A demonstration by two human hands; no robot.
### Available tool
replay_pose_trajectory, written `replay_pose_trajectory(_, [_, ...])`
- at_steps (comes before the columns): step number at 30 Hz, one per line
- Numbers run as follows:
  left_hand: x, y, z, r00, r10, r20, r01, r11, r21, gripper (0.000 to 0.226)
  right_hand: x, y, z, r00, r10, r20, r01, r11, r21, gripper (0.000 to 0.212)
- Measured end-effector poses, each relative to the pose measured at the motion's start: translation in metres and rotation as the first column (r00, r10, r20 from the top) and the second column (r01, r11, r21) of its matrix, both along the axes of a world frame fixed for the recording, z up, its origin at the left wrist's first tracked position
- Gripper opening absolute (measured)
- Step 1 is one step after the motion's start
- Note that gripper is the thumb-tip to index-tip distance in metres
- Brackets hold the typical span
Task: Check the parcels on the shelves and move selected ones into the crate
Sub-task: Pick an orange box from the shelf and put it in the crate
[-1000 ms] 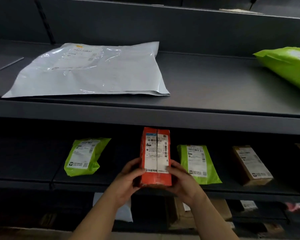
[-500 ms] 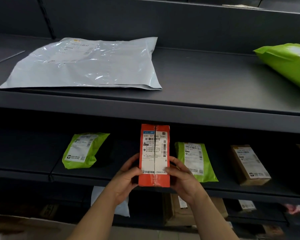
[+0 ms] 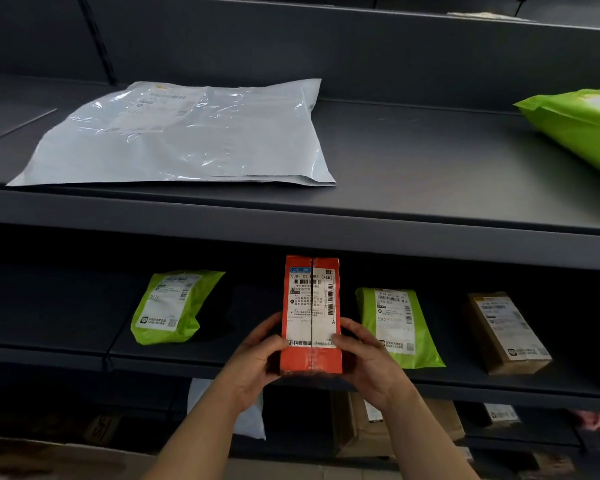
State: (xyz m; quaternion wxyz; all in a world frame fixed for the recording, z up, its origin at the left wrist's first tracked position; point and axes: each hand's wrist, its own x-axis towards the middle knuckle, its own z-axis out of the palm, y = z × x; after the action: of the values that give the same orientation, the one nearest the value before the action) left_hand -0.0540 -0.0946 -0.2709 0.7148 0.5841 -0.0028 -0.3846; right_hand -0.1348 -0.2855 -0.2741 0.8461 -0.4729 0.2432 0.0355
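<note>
Okay, I see box point(image 3: 309, 362) upright between both palms: left hand point(image 3: 253, 362) gripping left edge, right hand point(image 3: 369, 365) gripping right edge, label point(image 3: 310, 306) facing me.

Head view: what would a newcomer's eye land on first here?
The orange-red parcel, upright at centre with its label facing the camera, with the left hand and right hand holding its lower sides in front of the middle shelf. Next, the big grey mailer lying flat at the left of the upper shelf, and a bright green bag at its right edge.
</note>
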Motion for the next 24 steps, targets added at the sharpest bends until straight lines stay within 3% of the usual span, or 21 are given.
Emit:
replay_pose_trajectory(11, [0.041, 0.011, 0.003, 0.979, -0.194, -0.054, 0.199, 0.976, 0.091, 0.033, 0.014, 0.034, 0.004, 0.982, -0.138, -0.125, 0.135, 0.99, -0.031, 0.044])
replay_pose_trajectory(20, [0.078, 0.024, 0.007, 0.926, -0.375, -0.045, 0.378, 0.917, 0.131, 0.032, 0.015, 0.072, 0.008, 0.954, -0.274, -0.121, 0.269, 0.962, -0.057, 0.044])
replay_pose_trajectory(24, [0.079, 0.025, 0.009, 0.889, -0.457, -0.027, 0.456, 0.88, 0.131, 0.038, 0.005, 0.089, 0.019, 0.896, -0.42, -0.144, 0.413, 0.907, -0.081, 0.031])
